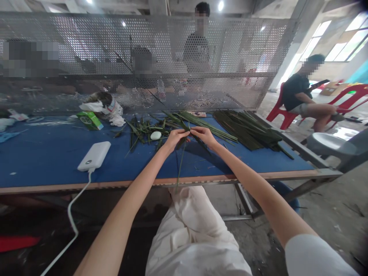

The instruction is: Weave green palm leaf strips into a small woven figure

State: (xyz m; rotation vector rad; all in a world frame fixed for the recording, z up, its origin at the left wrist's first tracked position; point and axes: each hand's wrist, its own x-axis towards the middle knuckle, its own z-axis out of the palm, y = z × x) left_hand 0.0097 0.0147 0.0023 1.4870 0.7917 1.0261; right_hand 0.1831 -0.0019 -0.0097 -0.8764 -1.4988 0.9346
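Left grip (174,140): clenched in a pinch on a narrow green leaf (186,126), just left of the frame's centre.

Right grip (202,137): clenched on the same leaf, held almost against the Left grip.

Held leaf: raised slightly above the middle of a blue-covered worktop (48,161). A thin green strip (179,168) is left hanging below the hands, past the worktop's front edge.

Leaves nearby: a stacked bundle of long dark green leaves (247,130) is laid right of the hands. Cut leaf pieces (140,132) are scattered to the left, around a smooth white oval object (155,135).

Other worktop items: a white power bank (94,156) is placed at left, its white cable (70,214) trailing over the edge. A green carton (89,120) and crumpled white material (109,109) are seen farther back.

Upper frame: a perforated metal screen (143,50) is fixed along the far side, with a standing person (197,53) seen through it.

Right of frame: a seated person (301,96) is seen on a red plastic chair (278,113), beyond the worktop.

Lower frame: the hands' owner is seen to wear white trousers (192,237).
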